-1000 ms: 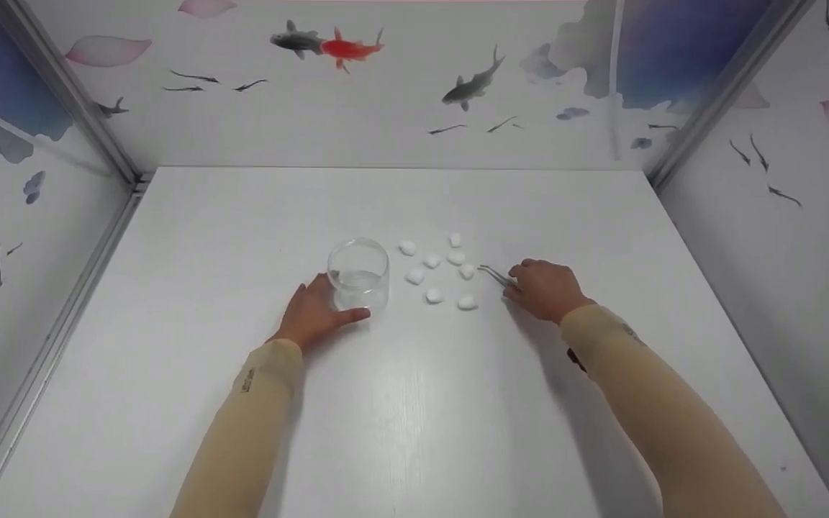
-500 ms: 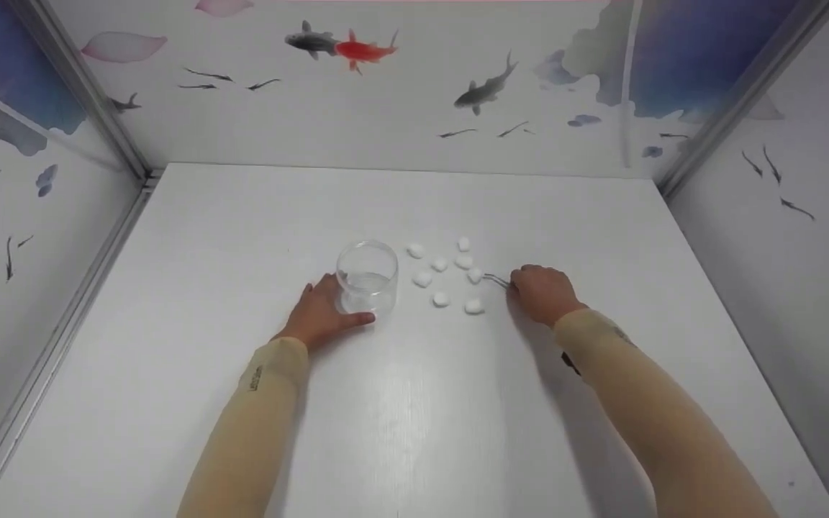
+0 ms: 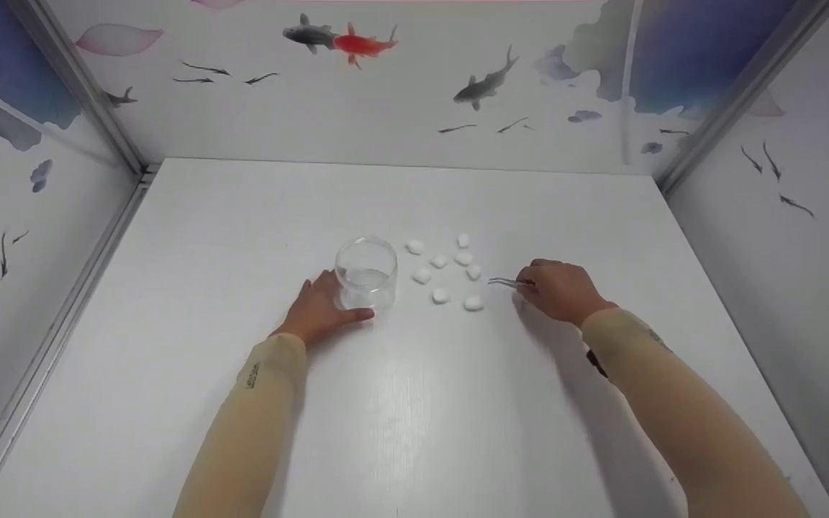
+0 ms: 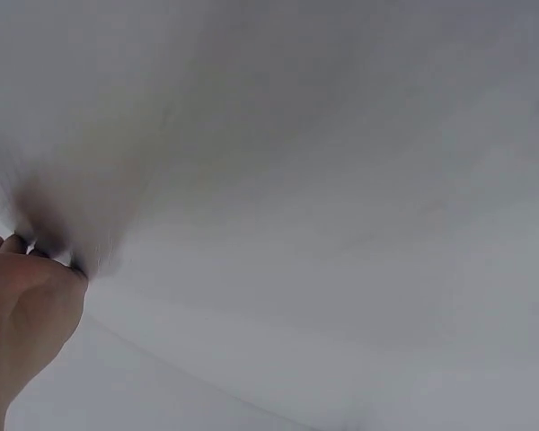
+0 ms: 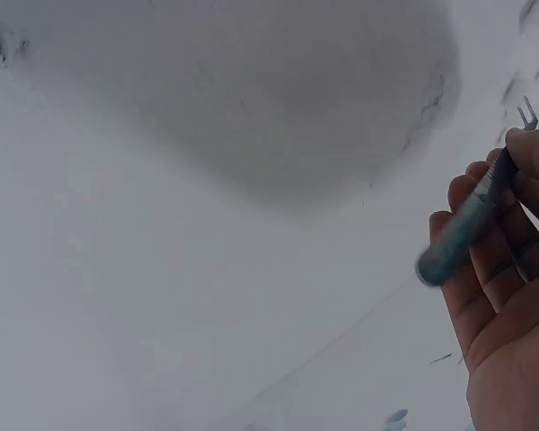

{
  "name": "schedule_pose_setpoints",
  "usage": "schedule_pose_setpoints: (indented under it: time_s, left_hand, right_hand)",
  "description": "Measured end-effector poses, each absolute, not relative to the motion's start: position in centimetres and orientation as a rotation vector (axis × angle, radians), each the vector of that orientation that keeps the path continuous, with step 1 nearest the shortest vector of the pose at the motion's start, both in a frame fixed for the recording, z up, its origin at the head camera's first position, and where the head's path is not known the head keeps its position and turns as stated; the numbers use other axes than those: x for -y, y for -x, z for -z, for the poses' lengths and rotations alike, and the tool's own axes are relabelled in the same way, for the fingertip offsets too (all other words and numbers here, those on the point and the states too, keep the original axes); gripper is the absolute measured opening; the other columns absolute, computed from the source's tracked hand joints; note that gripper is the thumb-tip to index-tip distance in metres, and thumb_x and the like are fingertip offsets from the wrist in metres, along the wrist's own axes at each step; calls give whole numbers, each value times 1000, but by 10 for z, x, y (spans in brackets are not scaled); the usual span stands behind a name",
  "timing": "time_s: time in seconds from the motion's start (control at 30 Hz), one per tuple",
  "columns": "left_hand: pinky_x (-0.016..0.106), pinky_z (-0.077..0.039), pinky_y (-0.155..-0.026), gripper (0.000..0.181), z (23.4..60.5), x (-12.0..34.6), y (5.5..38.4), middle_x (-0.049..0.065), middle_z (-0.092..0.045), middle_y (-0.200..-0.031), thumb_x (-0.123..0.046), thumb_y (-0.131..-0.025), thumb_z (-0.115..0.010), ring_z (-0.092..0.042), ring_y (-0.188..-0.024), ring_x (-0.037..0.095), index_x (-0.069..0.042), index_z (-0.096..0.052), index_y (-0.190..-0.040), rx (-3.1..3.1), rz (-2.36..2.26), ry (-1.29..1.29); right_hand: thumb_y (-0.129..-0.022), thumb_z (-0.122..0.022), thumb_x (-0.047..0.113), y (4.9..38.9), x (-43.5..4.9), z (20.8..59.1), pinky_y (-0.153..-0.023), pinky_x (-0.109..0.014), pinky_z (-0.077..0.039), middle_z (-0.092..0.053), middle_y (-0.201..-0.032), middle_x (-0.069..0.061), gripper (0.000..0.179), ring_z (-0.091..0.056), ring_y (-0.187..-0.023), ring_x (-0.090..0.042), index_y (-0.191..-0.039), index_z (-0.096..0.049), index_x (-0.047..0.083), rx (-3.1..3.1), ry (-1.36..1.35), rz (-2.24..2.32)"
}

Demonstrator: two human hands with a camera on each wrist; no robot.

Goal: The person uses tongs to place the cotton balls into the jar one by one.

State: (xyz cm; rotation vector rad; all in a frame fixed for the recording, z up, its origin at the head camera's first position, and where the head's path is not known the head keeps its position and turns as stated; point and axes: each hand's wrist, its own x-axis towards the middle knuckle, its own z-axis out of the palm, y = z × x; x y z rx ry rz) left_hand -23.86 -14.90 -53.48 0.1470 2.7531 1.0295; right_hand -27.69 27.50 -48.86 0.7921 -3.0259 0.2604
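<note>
A clear round jar [image 3: 367,273] stands upright on the white table. My left hand [image 3: 319,311] holds it low on its left side, thumb in front and fingers behind; in the left wrist view only part of that hand [image 4: 27,314] shows at the left edge. To the jar's right lie several white cotton balls [image 3: 439,261], loosely spread. My right hand [image 3: 562,289] pinches a pair of tweezers [image 3: 504,281], tips pointing left, just right of the cotton balls and apart from them. In the right wrist view the tweezers [image 5: 467,224] lie across the fingers, their two tips slightly apart.
The white table [image 3: 400,432] is bounded by a back wall [image 3: 400,108] printed with fish and by side panels, such as the right one [image 3: 781,237]. Metal posts stand at the back corners.
The tweezers' tips came to the rightmost cotton ball half a second ago; now the right hand has drawn back right, with the tips turned level. The left hand stays at the jar.
</note>
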Motion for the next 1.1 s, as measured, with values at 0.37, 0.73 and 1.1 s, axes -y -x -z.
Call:
schedule_pose_setpoints:
  time_s: [0.37, 0.73, 1.1]
  left_hand:
    - [40, 3, -123, 114, 533, 149, 237, 19, -23, -162, -64, -78, -75, -15, -150, 33, -6, -19, -159, -2732, -1006, -130]
    - [40, 3, -123, 114, 530, 148, 236, 20, -22, -161, -62, -79, -76, -15, -150, 34, -5, -19, -159, -2741, -1003, -134]
    - [39, 3, -123, 115, 534, 148, 238, 20, -24, -161, -63, -77, -76, -17, -149, 33, -6, -19, -159, -2743, -1016, -140]
  right_hand:
    - [-92, -73, 14, 264, -265, 480, -60, -34, -55, -64, -84, 5, 6, -61, -70, -13, -96, -77, 15, 2881, -1044, -277]
    - [-88, -77, 9, 259, -263, 482, -59, -34, -55, -64, -82, 3, 10, -61, -70, -14, -96, -77, 14, 2814, -1155, -224]
    - [-86, -78, 8, 259, -261, 482, -59, -33, -56, -65, -83, 3, 11, -62, -68, -13, -96, -78, 15, 2788, -1211, -174]
